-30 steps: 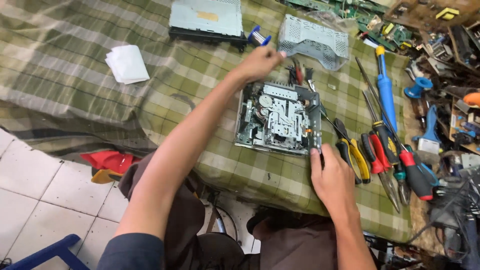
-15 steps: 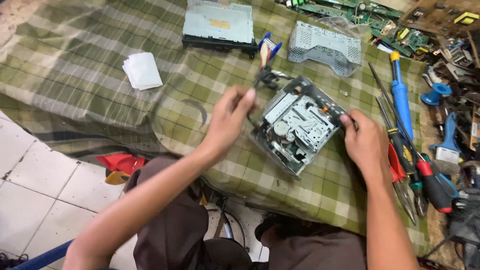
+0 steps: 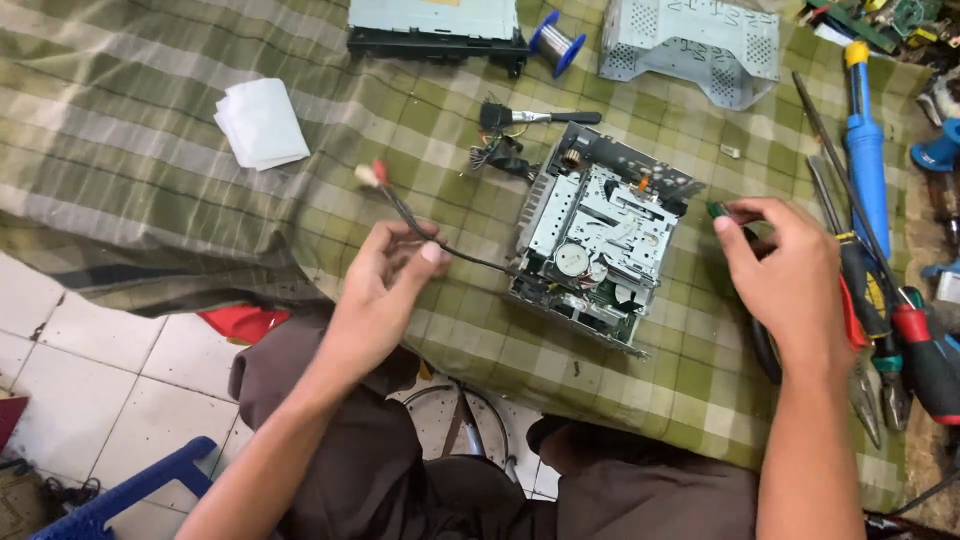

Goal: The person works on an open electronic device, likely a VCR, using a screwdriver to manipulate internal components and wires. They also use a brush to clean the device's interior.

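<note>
Opened disc player mechanism (image 3: 600,235) sits in front of me on the green checked cloth (image 3: 150,150), turned at an angle, top cover off. Bare silver metal deck, a round hub and small white gears showing, dark frame at the far edge with a copper coil at the far-left corner. Green circuit board peeks out along the near edge.

A thin black cable (image 3: 440,245) runs from the mechanism's near-left corner out to the left, ending in two small plugs (image 3: 370,175), one white, one red, lifted off the cloth. My left hand (image 3: 385,290) has that cable pinched between thumb and fingers, fingers closed on it mid-length. My right hand (image 3: 790,275) is just right of the mechanism, fingertips together on a small green-tipped tool (image 3: 722,210); can't tell exactly what it is, most of it is hidden by the hand.

Just beyond the mechanism: a small black brush (image 3: 530,117) and a bundle of dark wires (image 3: 500,155). Further back: a grey flat unit (image 3: 435,25), a blue solder spool (image 3: 553,42), a perforated metal cover (image 3: 690,45). Folded white paper (image 3: 262,122) well to the left.

Right edge: blue soldering iron (image 3: 865,150), screwdrivers and red-handled pliers (image 3: 900,330) laid side by side.

Cloth hangs over the near edge of a low surface. White tiled floor (image 3: 90,370) below, something red (image 3: 245,322) under the cloth edge, blue plastic frame (image 3: 130,490) bottom left. My knees in brown trousers sit under the cloth edge.
</note>
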